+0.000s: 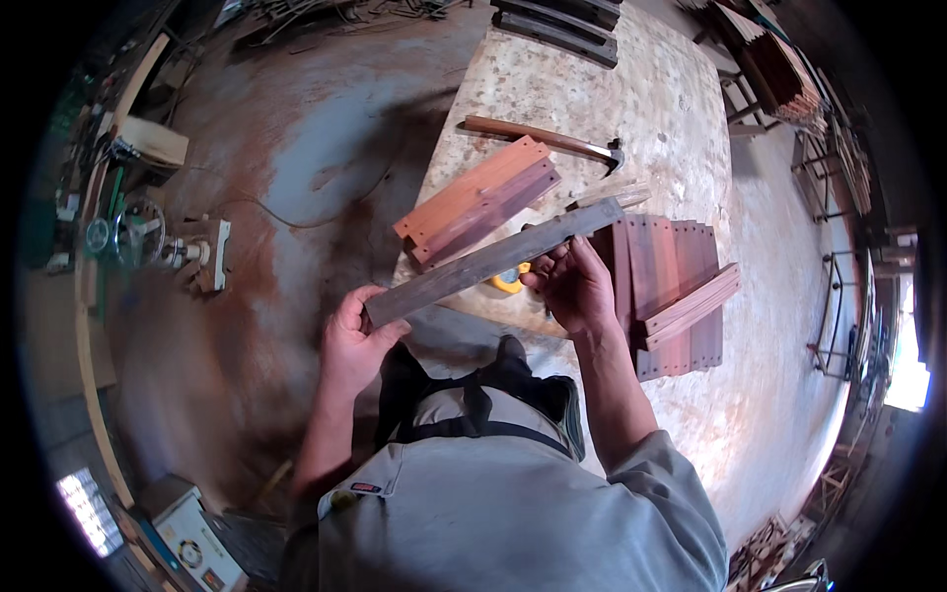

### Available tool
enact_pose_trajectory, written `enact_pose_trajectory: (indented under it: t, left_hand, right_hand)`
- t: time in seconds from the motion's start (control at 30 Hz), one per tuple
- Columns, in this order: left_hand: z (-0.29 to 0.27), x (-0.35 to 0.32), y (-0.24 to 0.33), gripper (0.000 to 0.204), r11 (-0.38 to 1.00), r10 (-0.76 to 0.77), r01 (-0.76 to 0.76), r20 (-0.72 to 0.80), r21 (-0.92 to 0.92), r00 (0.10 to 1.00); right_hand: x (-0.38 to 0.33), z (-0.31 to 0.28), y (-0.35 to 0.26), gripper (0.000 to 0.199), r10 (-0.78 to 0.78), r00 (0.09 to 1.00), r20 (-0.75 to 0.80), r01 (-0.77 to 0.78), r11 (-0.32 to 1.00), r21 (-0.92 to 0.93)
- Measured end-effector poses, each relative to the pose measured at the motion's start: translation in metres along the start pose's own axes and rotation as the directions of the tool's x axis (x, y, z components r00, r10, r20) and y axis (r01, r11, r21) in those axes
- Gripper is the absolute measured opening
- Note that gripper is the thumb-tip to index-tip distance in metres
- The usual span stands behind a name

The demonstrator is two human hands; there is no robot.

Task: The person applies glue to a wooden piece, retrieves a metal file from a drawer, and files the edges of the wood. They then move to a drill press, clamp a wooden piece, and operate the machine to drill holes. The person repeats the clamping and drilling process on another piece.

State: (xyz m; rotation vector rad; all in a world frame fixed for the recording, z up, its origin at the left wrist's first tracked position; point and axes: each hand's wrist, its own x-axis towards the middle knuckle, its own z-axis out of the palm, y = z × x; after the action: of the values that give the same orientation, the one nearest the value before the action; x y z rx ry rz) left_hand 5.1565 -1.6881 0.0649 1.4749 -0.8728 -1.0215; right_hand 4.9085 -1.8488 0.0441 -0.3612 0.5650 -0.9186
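A dark grey-brown wooden slat (pixel 483 264) slants upward to the right in front of me, above the table's near edge. My left hand (pixel 357 333) grips its lower left end, thumb on the near side. Under the upper right part, my right hand (pixel 572 281) has its fingers curled against the slat. Behind the slat lie reddish wooden slats (pixel 475 197) with holes near their ends. A yellow tape measure (pixel 506 280) shows partly beneath it. Right of my right hand, several reddish-brown slats (pixel 671 257) lie side by side, with a loose slat (pixel 692 306) across them.
On the stained worktable (pixel 671 128) lies a hammer (pixel 543 138) with a wooden handle. Dark slats (pixel 557 35) are stacked at its far end. Stacked boards (pixel 774 74) stand at the far right. A machine with a handwheel (pixel 143 232) is at the left.
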Motion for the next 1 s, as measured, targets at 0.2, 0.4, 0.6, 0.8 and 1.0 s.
enact_pose_trajectory:
  t: [0.2,0.4,0.6,0.8,1.0]
  left_hand:
    - [-0.094,0.036,-0.015,0.039,0.964,-0.221,0.195,0.136,0.181,0.966]
    - [-0.149,0.071,-0.008,0.038,0.876,-0.437,0.479,0.33,-0.055,0.837]
    - [-0.171,0.098,-0.015,0.038,0.877,-0.401,0.468,0.364,-0.113,0.84]
    - [-0.201,0.154,-0.024,0.039,0.948,-0.306,0.318,0.348,0.023,0.886]
    - [-0.246,0.222,-0.023,0.041,0.985,-0.102,0.036,0.408,0.167,0.907]
  right_hand:
    - [0.034,0.045,0.085,0.024,-0.057,0.974,-0.22,0.043,0.997,-0.064]
    - [0.065,0.088,0.122,0.024,-0.076,0.968,-0.241,0.06,0.995,-0.074]
    - [0.102,0.104,0.137,0.029,-0.056,0.975,-0.217,0.043,0.997,-0.062]
    - [0.137,0.121,0.159,0.027,-0.106,0.939,-0.326,0.077,0.992,-0.098]
    - [0.187,0.174,0.211,0.021,-0.076,0.902,-0.424,0.093,0.995,0.02]
